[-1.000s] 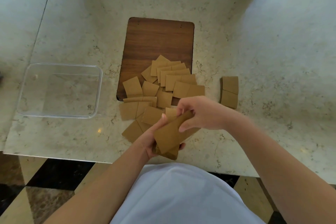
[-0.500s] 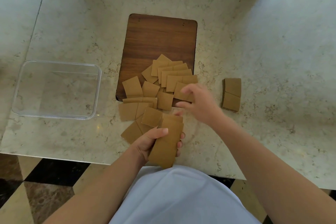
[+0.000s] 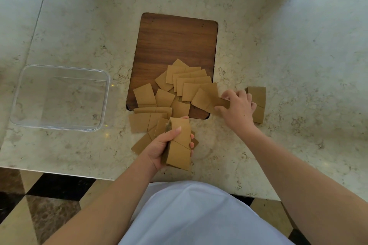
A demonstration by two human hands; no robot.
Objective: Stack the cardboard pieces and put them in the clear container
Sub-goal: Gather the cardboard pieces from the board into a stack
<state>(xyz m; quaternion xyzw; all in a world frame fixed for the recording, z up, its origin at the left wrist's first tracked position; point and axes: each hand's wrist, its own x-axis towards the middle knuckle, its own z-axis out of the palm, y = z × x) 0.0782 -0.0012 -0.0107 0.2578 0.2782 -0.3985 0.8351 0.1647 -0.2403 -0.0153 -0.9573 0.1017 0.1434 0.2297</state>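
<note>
Cardboard pieces (image 3: 179,93) lie scattered between the hands, partly on a wooden board (image 3: 175,45). A gathered stack (image 3: 178,143) is gripped by the left hand (image 3: 165,145), and one loose piece (image 3: 209,100) is pinched by the right hand (image 3: 237,109). The clear container (image 3: 59,97) is seen empty on the tabletop (image 3: 278,45), left of the left hand.

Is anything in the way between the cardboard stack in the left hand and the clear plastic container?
Nothing visible blocks it. The brown cardboard stack in the left hand has bare marble counter between it and the clear plastic container, which is open-topped with nothing visible inside.
</note>
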